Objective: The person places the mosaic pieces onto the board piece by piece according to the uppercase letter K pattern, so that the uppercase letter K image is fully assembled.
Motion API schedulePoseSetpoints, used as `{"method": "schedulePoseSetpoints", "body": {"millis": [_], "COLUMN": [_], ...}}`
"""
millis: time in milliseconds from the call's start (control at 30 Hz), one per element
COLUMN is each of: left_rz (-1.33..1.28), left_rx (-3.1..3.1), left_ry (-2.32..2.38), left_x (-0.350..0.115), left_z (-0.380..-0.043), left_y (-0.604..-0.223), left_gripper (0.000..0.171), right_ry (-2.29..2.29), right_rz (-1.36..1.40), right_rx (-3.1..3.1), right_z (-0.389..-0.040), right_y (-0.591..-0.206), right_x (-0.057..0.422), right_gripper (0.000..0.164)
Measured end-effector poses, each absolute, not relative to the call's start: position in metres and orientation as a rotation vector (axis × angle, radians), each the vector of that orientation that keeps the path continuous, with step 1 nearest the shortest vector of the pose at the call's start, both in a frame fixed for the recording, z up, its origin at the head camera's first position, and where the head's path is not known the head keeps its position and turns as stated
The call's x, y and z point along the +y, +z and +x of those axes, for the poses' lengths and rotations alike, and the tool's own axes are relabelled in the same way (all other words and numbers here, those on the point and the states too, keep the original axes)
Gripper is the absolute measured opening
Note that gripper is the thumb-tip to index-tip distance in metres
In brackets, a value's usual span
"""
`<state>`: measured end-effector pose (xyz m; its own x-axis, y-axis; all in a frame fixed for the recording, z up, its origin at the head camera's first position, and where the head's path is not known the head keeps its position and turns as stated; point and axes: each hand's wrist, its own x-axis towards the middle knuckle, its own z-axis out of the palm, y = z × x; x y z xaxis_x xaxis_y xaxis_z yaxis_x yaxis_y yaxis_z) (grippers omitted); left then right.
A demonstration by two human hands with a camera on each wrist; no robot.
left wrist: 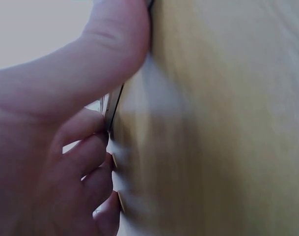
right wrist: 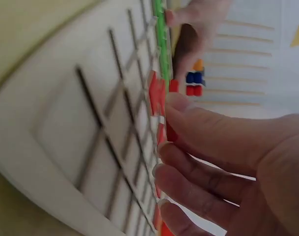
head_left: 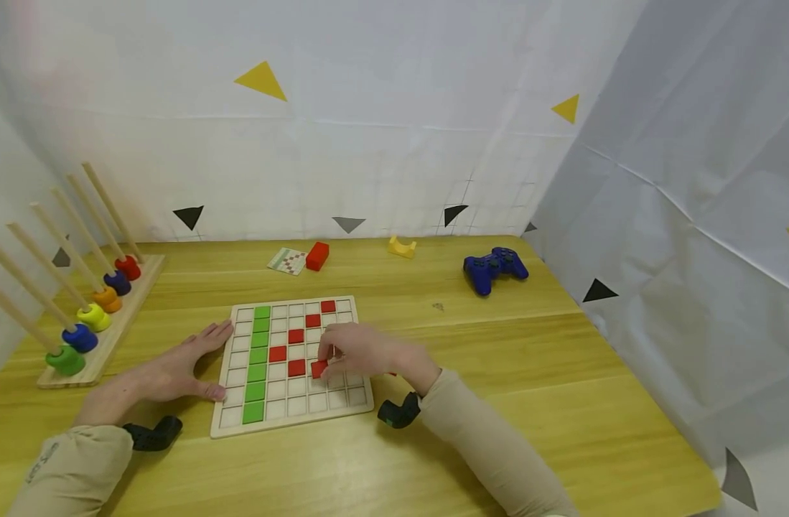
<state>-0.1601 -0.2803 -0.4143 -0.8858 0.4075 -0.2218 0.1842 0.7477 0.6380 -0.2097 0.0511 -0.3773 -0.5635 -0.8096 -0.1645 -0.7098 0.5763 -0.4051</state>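
Observation:
A square wooden grid board [head_left: 291, 426] lies on the table in front of me. Green tiles [head_left: 258, 355] fill one column on its left side, and red tiles [head_left: 295, 336] form a slanting line that bends back to the right. My left hand [head_left: 168, 373] rests along the board's left edge, thumb and fingers spread against it. Over the board's right half, my right hand [head_left: 365, 350] pinches a red tile [head_left: 319, 369] between thumb and fingers at a grid square. In the right wrist view, that hand's fingertips are close to the board's surface.
On the left stands a wooden peg rack [head_left: 125, 316] with coloured rings. Toward the back lie a pattern card [head_left: 287, 261], a red block [head_left: 317, 256], a small yellow piece [head_left: 402, 248] and a blue game controller [head_left: 495, 269]. Some red shows beside my right wrist.

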Motion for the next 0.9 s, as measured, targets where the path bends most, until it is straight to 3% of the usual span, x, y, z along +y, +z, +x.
{"method": "schedulePoseSetpoints", "body": {"millis": [900], "left_rz": [0.478], "left_rx": [2.618], "left_ry": [0.87], "left_x": [-0.28], "left_z": [-0.161], "left_y": [-0.413], "left_gripper": [0.116], "right_ry": [-0.42], "right_rz": [-1.332], "right_rx": [2.49], "right_z": [-0.206], "right_y": [-0.391], "right_x": [0.041], "right_gripper": [0.02]}}
